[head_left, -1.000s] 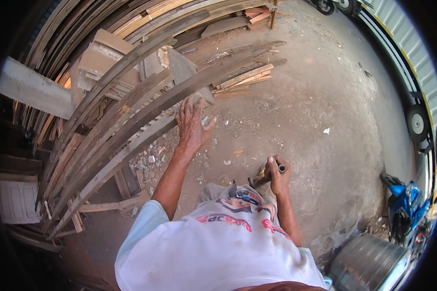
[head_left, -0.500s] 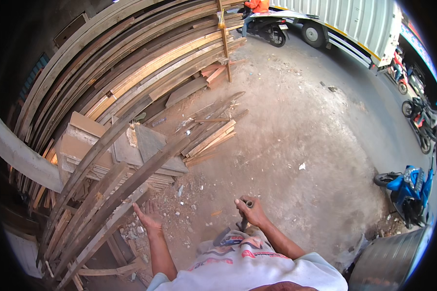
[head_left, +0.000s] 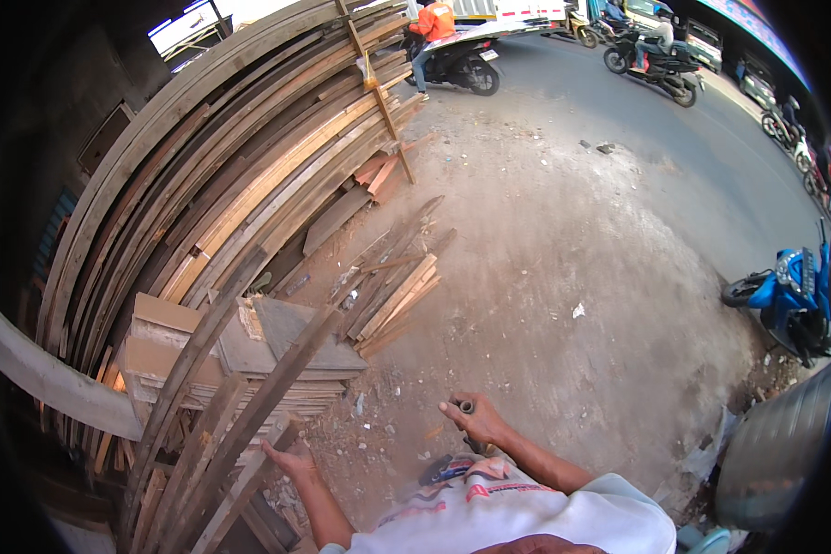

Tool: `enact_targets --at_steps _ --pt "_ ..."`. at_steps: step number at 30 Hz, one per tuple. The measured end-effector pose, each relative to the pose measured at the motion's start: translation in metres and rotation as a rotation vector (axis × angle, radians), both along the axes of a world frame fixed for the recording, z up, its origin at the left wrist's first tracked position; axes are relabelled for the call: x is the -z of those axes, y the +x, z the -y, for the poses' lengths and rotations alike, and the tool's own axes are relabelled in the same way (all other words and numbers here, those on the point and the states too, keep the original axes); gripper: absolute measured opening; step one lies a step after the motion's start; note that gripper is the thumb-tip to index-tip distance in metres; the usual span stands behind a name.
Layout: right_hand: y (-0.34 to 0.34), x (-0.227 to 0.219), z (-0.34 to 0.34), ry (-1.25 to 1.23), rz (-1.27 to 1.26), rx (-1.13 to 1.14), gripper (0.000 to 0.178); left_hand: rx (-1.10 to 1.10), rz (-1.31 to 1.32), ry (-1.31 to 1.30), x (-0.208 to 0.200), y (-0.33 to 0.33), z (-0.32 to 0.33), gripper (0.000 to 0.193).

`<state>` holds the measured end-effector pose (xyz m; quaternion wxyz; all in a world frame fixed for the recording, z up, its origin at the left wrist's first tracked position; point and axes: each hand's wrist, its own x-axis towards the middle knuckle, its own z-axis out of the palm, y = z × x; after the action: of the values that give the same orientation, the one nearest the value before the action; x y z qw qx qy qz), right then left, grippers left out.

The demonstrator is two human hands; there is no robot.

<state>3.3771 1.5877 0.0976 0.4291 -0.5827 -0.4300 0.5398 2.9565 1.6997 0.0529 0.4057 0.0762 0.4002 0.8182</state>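
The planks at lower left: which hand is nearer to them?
Left. The left hand is close beside the planks; contact is unclear. The right hand, closed around a tube, is farther off, to their right.

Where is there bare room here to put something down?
The widest bare patch is the dirt ground ahead of the right hand, between the short timber strips and the blue motorbike; small scraps dot it. The left is crowded: planks beside the left hand, stacked panels beyond.
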Motion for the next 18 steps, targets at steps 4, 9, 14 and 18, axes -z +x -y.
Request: enact_targets --at_steps 4,9,14,18 --pt "0.001 0.012 -0.015 0.010 -0.065 0.076 0.048 -0.019 0.057 -0.032 -0.006 0.007 0.026 0.081" --pt "-0.015 0.023 -0.034 0.027 -0.049 0.080 0.049 -0.034 0.055 -0.101 0.016 0.002 0.036 0.079" --pt "-0.047 0.011 -0.044 0.134 0.012 -0.140 0.049 0.118 -0.060 -0.004 0.036 0.012 0.032 0.065" --pt "-0.091 0.013 -0.048 0.132 -0.019 -0.476 0.047 -0.107 -0.043 -0.132 0.038 0.020 0.055 0.069"
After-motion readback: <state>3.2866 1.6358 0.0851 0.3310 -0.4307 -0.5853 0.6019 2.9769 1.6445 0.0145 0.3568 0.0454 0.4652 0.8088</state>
